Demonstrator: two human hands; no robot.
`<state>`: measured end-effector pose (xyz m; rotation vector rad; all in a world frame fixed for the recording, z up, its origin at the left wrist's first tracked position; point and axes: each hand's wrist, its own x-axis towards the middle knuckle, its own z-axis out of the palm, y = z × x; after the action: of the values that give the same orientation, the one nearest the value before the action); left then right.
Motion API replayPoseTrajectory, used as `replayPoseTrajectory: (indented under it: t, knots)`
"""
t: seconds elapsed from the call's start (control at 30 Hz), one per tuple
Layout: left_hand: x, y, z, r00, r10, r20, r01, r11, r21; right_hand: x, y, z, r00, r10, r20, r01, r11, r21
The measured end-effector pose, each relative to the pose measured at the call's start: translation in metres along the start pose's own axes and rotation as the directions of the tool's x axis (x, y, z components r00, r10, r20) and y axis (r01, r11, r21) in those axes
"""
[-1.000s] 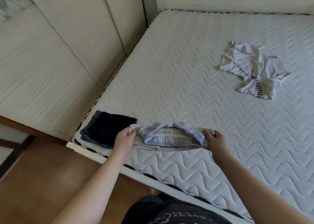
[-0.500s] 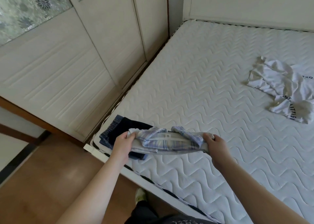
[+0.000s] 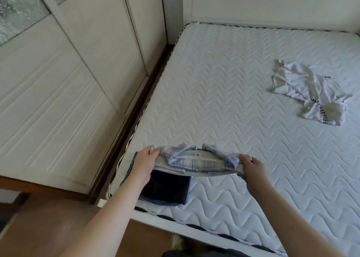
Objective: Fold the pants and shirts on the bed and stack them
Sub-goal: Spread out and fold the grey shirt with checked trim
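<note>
A folded blue-and-white plaid shirt [image 3: 196,160] hangs between my two hands just above the bed's near left corner. My left hand [image 3: 145,164] grips its left end and my right hand [image 3: 253,169] grips its right end. Under the shirt lie folded dark navy pants [image 3: 165,190] on the mattress [image 3: 224,93], partly hidden by the shirt and my left forearm. A crumpled white shirt [image 3: 309,93] with black lettering lies unfolded at the far right of the bed.
White wardrobe doors [image 3: 68,81] stand close along the bed's left side, with a narrow dark gap between. The white headboard [image 3: 272,5] closes the far end. Brown wooden floor [image 3: 39,227] shows at the lower left.
Both hands have carried the folded plaid shirt to the left, from beside the navy pants to above them. The shirt now covers the upper part of the pants.
</note>
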<state>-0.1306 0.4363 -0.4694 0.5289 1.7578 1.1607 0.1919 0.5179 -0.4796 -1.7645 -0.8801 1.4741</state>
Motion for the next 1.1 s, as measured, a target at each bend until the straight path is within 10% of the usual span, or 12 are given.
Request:
replayPoseTrajectory:
  t: [0.8,1.1]
  knots:
    - [0.257,0.075,-0.018,0.989,-0.150,-0.004,0.150,0.987,0.059,0.178,-0.080,0.178,0.987,0.159,-0.001,-0.159,0.987,0.038]
    - [0.383,0.120,0.008,0.995,-0.078,0.063,0.079,0.997,-0.013,0.275,-0.119,0.224,0.996,-0.078,-0.049,0.073,0.994,-0.083]
